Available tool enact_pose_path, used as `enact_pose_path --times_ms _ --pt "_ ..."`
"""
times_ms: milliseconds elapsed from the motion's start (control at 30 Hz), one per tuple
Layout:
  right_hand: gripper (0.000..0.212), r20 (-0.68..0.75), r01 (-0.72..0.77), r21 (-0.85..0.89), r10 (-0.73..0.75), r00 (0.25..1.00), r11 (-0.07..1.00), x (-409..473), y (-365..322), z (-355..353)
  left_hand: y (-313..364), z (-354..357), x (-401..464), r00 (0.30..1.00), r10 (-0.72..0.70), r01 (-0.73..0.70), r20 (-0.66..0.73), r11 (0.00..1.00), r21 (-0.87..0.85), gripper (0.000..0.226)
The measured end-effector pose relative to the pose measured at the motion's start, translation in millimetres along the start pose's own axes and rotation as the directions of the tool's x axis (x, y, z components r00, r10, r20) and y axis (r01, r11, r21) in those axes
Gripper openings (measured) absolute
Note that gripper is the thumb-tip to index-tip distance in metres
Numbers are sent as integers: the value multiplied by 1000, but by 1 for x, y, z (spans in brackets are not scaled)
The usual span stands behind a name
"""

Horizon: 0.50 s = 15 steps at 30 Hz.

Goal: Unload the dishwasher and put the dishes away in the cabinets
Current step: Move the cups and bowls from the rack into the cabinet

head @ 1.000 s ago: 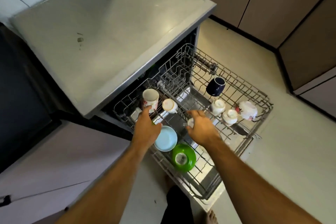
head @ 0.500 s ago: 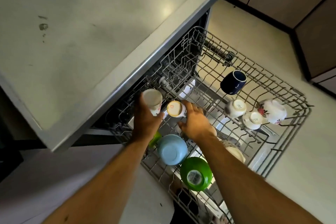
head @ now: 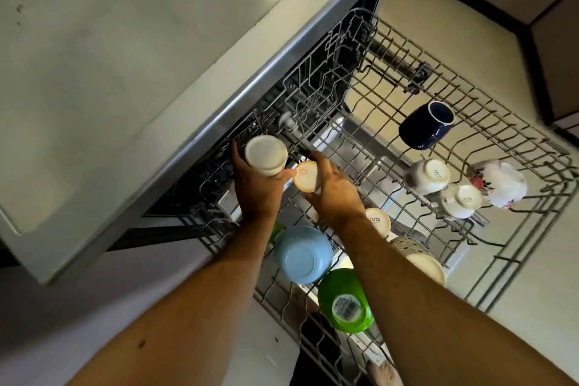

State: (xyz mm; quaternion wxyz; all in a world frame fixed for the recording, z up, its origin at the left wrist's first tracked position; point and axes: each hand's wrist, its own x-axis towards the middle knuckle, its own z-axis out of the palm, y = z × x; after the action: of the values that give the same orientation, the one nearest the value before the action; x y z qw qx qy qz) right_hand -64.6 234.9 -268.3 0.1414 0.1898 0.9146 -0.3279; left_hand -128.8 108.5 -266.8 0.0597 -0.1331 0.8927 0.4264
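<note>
Under the grey countertop [head: 131,66] the wire rack [head: 488,122] stands pulled out. The left hand [head: 255,189] has its fingers and thumb curled round a tall white cup [head: 265,155], base up, at the rack's inner end. Just beside it, the right hand [head: 335,194] pinches a small white cup [head: 305,180], also base up; the two cups nearly touch. Nearer the person sit a pale blue bowl [head: 302,255] and a green bowl [head: 344,302]. Further right, a dark blue mug [head: 426,125] lies tilted above three upturned white cups [head: 427,175].
</note>
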Motion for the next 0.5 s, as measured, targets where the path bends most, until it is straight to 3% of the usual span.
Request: enact_pose_path --times_ms 167,500 --pt "70 8 -11 103 10 1000 995 1 5 -3 -9 -2 4 1000 -13 13 -10 1000 0 97" --pt "70 -148 82 351 -31 989 933 -24 -4 -29 17 -36 -36 994 74 -80 -77 993 -81 94"
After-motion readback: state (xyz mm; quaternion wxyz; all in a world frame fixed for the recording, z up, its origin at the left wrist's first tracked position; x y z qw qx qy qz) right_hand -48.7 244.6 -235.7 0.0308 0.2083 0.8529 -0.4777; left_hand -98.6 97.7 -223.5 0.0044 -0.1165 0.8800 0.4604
